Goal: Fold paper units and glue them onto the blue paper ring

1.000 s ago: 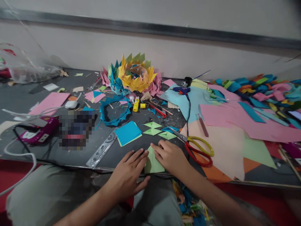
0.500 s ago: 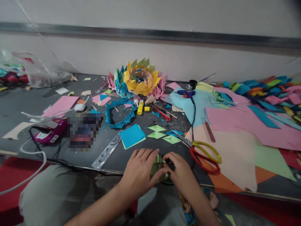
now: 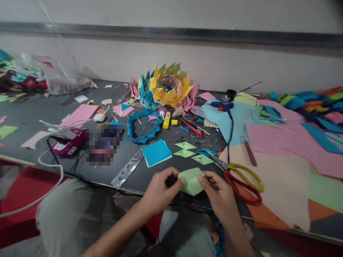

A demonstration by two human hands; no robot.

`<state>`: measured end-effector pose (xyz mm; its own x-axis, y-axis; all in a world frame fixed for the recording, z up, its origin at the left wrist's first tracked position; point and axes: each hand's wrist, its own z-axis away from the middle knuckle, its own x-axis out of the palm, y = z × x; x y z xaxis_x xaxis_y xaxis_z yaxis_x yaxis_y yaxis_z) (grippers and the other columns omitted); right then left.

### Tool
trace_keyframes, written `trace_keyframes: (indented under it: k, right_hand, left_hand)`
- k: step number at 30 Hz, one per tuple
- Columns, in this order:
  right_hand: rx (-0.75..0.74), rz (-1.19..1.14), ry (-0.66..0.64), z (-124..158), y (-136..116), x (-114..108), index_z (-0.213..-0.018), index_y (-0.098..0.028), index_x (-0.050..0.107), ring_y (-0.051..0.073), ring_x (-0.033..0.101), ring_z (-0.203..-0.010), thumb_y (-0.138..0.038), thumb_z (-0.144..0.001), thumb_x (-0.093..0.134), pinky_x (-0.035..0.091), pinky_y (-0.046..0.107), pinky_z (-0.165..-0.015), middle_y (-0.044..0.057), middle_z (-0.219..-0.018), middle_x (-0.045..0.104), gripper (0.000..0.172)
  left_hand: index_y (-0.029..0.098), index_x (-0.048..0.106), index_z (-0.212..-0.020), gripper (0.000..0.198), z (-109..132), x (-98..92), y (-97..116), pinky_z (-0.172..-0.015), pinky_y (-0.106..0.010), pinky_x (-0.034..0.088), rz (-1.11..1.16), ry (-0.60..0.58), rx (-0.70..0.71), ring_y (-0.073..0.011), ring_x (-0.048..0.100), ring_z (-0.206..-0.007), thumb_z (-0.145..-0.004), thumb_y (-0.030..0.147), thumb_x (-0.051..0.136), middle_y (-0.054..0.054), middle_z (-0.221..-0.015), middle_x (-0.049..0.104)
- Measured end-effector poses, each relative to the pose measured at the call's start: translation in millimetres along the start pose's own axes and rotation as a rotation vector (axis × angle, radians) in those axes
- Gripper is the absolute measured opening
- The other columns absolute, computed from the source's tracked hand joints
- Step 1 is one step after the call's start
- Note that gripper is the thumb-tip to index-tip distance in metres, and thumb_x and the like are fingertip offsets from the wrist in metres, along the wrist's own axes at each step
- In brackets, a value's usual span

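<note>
A light green sheet of paper [image 3: 192, 181], creased across its middle, is held up near the table's front edge. My left hand [image 3: 164, 186] pinches its left corner between thumb and fingers. On the opposite side, my right hand [image 3: 217, 187] grips the right edge with the thumb on top. Just beyond the paper lie several folded green pieces [image 3: 184, 153] and a blue one partly under the scissors [image 3: 241, 176]. A stack of square blue paper [image 3: 157, 152] rests to the left, beside a clear ruler [image 3: 128, 168].
Folded paper rings, yellow [image 3: 171, 93] and blue [image 3: 143, 126], sit farther back near a glue stick [image 3: 166, 120] and a red cutter [image 3: 192, 132]. A glue gun [image 3: 222, 106] lies on coloured sheets at right. A purple device [image 3: 69, 142] with cables stands left.
The green paper has come up from between my hands and is opened out flatter, facing me. My hands have moved apart to its two sides. The view has shifted slightly left.
</note>
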<state>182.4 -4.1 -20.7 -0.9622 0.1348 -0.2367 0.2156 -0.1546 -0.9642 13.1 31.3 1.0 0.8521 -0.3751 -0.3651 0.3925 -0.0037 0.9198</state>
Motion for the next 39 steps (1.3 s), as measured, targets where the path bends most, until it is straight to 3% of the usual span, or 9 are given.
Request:
trace_keyframes:
  k: [3,5,11,15,19,24,30,39]
  right_hand:
    - [-0.016,0.149,-0.197,-7,-10,-5,-0.08,-0.015,0.062,0.014,0.055,-0.061,-0.044,-0.077,0.053,0.043,0.021,-0.054,0.002,-0.069,0.062,0.031]
    - [-0.027,0.235,-0.248,-12,-15,-8,-0.076,-0.016,0.062,0.013,0.052,-0.057,-0.044,-0.077,0.052,0.04,0.02,-0.051,0.001,-0.064,0.06,0.03]
    - [-0.089,0.37,-0.054,-21,-4,-1,-0.067,-0.017,0.055,0.011,0.051,-0.05,-0.037,-0.077,0.053,0.039,0.02,-0.049,-0.002,-0.054,0.054,0.022]
    - [-0.25,0.542,0.1,-19,7,10,-0.068,-0.018,0.056,0.012,0.052,-0.052,-0.027,-0.078,0.051,0.041,0.022,-0.052,0.0,-0.061,0.058,0.014]
    - [-0.455,0.653,0.096,-18,11,15,-0.079,-0.017,0.06,0.016,0.058,-0.069,-0.021,-0.082,0.048,0.046,0.026,-0.064,0.004,-0.076,0.062,0.013]
    - [-0.64,0.653,-0.056,-20,11,8,-0.093,-0.017,0.063,0.017,0.06,-0.083,-0.017,-0.086,0.044,0.048,0.029,-0.076,0.007,-0.09,0.065,0.02]
    - [-0.707,0.633,-0.129,-21,17,0,-0.099,-0.015,0.063,0.017,0.06,-0.089,-0.015,-0.086,0.045,0.049,0.03,-0.081,0.008,-0.096,0.066,0.021]
    - [-0.82,0.684,-0.203,-21,15,-1,-0.099,-0.014,0.063,0.017,0.06,-0.086,-0.014,-0.089,0.038,0.052,0.03,-0.078,0.009,-0.095,0.065,0.027]
  left_hand:
    - [0.016,0.055,-0.081,0.017,-1,-0.6,2,-0.056,-0.018,0.036,-0.068,-0.015,0.011,-0.0091,0.049,-0.061,-0.08,0.033,0.051,0.003,-0.067,0.055]
    - [0.017,0.055,-0.077,0.018,-4,0.0,1,-0.054,-0.018,0.034,-0.154,0.023,0.035,-0.0087,0.047,-0.059,-0.08,0.033,0.05,0.004,-0.063,0.053]
    - [0.018,0.054,-0.071,0.019,-11,7.6,-6,-0.058,-0.022,0.033,-0.465,0.201,0.065,-0.0109,0.05,-0.059,-0.082,0.033,0.048,0.003,-0.062,0.056]
    - [0.019,0.055,-0.071,0.013,-14,11.7,-11,-0.07,-0.027,0.035,-0.681,0.233,0.14,-0.0147,0.056,-0.07,-0.08,0.026,0.051,0.002,-0.069,0.061]
    - [0.019,0.056,-0.073,0.006,-14,11.8,-15,-0.068,-0.027,0.035,-0.786,0.244,0.233,-0.0155,0.057,-0.071,-0.079,0.021,0.054,0.001,-0.072,0.063]
    - [0.021,0.057,-0.077,0.002,-17,6.6,-19,-0.068,-0.028,0.037,-0.836,0.194,0.358,-0.0165,0.057,-0.074,-0.079,0.02,0.056,0.001,-0.077,0.063]
    - [0.02,0.057,-0.079,0.003,-21,0.6,-19,-0.066,-0.027,0.039,-0.932,0.125,0.461,-0.0161,0.057,-0.074,-0.08,0.018,0.054,0.001,-0.076,0.061]
    - [0.018,0.058,-0.088,0.015,-26,-16.0,-24,-0.071,-0.027,0.044,-0.93,-0.066,0.694,-0.0149,0.058,-0.079,-0.087,0.023,0.043,-0.002,-0.087,0.063]
